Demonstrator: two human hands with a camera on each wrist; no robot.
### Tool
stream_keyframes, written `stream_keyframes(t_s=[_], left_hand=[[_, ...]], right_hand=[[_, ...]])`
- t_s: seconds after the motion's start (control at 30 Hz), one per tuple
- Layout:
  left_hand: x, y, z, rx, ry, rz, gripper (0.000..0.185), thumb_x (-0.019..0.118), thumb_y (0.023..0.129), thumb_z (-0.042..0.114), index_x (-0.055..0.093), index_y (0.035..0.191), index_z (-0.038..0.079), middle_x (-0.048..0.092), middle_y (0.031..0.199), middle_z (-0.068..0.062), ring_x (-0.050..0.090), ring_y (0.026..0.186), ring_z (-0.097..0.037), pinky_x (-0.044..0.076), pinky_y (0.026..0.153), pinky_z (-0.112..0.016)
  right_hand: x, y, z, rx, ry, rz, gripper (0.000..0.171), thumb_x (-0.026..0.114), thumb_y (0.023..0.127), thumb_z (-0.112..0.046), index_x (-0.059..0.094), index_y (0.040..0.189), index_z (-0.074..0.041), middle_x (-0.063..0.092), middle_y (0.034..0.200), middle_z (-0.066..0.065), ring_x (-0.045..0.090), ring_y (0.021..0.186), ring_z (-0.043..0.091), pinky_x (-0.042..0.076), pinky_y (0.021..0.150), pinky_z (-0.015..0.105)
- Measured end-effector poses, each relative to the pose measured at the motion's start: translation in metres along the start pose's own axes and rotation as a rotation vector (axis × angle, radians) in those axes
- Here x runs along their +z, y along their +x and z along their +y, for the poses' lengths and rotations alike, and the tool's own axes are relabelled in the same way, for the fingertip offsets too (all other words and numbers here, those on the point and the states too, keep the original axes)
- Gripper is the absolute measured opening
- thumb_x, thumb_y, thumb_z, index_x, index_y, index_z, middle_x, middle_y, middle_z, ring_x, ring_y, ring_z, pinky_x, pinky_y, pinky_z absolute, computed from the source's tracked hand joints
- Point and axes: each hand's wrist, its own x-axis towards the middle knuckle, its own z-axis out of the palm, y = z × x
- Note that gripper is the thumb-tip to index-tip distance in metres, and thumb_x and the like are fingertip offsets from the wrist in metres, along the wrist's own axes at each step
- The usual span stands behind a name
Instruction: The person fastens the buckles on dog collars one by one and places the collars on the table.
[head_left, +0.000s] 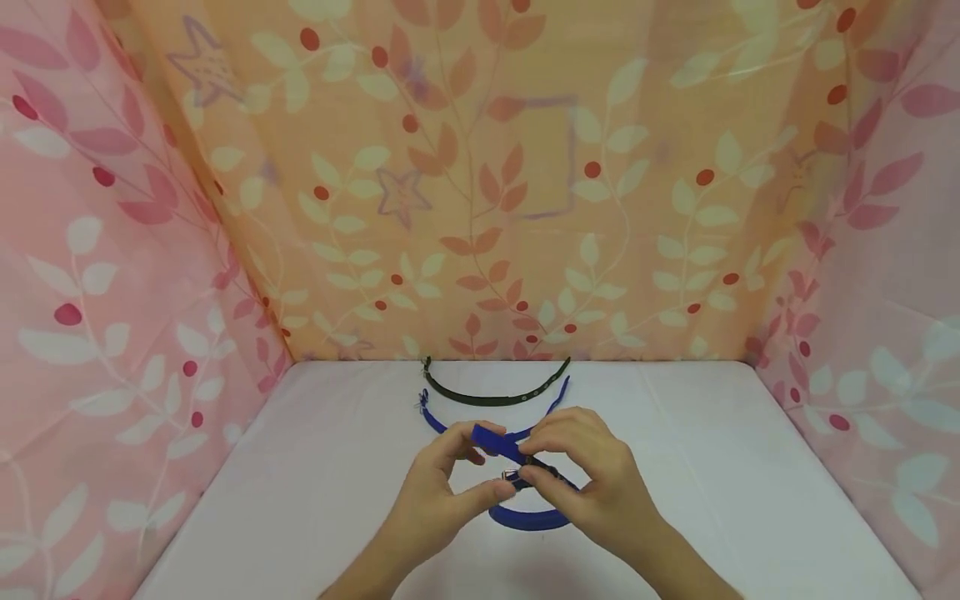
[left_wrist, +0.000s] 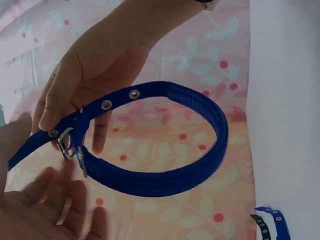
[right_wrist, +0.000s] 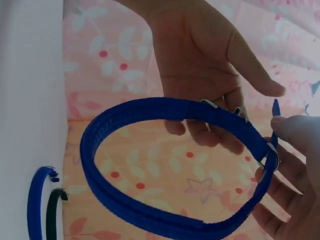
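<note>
A blue collar [left_wrist: 150, 189] with metal eyelets and a silver buckle [left_wrist: 65, 144] is held up in a loop above the table. Its free strap end [head_left: 497, 444] extends past the buckle. My right hand [head_left: 600, 471] pinches the strap near the buckle between thumb and fingers. Close on the other side is my left hand [head_left: 442, 483]; its thumb stands apart from the strap in the right wrist view, with its fingers [right_wrist: 200, 132] loose behind the collar. The left fingers look blurred in the left wrist view.
A second blue collar [head_left: 433, 421] lies on the white table [head_left: 315, 467] behind the hands, partly covered by them. Beyond it a dark collar [head_left: 480, 401] curves near the back edge. Printed cloth walls [head_left: 480, 275] stand at the back and both sides.
</note>
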Motion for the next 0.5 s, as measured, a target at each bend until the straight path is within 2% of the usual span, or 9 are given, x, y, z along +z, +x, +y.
stream_keyframes(t_s=[0.13,0.23,0.33,0.43,0.5], left_hand=[[0.005,0.001,-0.002,-0.097,0.035,-0.088,0.042,0.085,0.085,0.032,0.064,0.121,0.029,0.07,0.116,0.016,0.064,0.108,-0.011,0.052,0.094,-0.032],[0.009,0.0,-0.002,-0.157,-0.02,-0.082,0.033,0.083,0.087,0.03,0.067,0.115,0.026,0.071,0.111,0.012,0.067,0.106,-0.012,0.053,0.096,-0.03],[0.011,-0.001,-0.003,-0.168,-0.121,-0.054,0.025,0.079,0.091,0.024,0.068,0.114,0.019,0.071,0.109,0.002,0.067,0.106,-0.015,0.053,0.097,-0.027],[0.011,-0.001,-0.003,-0.142,-0.218,-0.052,0.025,0.075,0.094,0.017,0.067,0.117,0.011,0.067,0.111,-0.008,0.065,0.104,-0.018,0.055,0.094,-0.024],[0.012,-0.001,-0.003,-0.136,-0.249,-0.056,0.025,0.074,0.095,0.016,0.066,0.118,0.009,0.066,0.112,-0.011,0.064,0.103,-0.017,0.056,0.091,-0.022]], right_hand=[[0.001,0.001,-0.001,-0.02,0.04,0.093,0.016,0.079,0.092,-0.013,0.073,0.103,-0.004,0.071,0.097,0.008,0.063,0.099,0.023,0.047,0.097,0.022],[0.002,0.001,-0.002,-0.009,0.053,0.138,0.016,0.079,0.091,-0.012,0.074,0.104,-0.003,0.071,0.096,0.009,0.062,0.1,0.023,0.047,0.098,0.022],[0.002,-0.001,-0.002,0.021,0.058,0.154,0.018,0.08,0.09,-0.01,0.075,0.107,-0.004,0.072,0.097,0.009,0.062,0.1,0.022,0.047,0.097,0.023],[0.002,-0.002,-0.002,0.049,0.049,0.161,0.022,0.081,0.088,-0.007,0.075,0.109,-0.003,0.072,0.096,0.008,0.062,0.101,0.022,0.046,0.098,0.024],[0.001,-0.003,-0.002,0.075,0.031,0.158,0.025,0.081,0.088,-0.008,0.074,0.112,-0.004,0.073,0.096,0.007,0.062,0.101,0.021,0.047,0.098,0.024]])
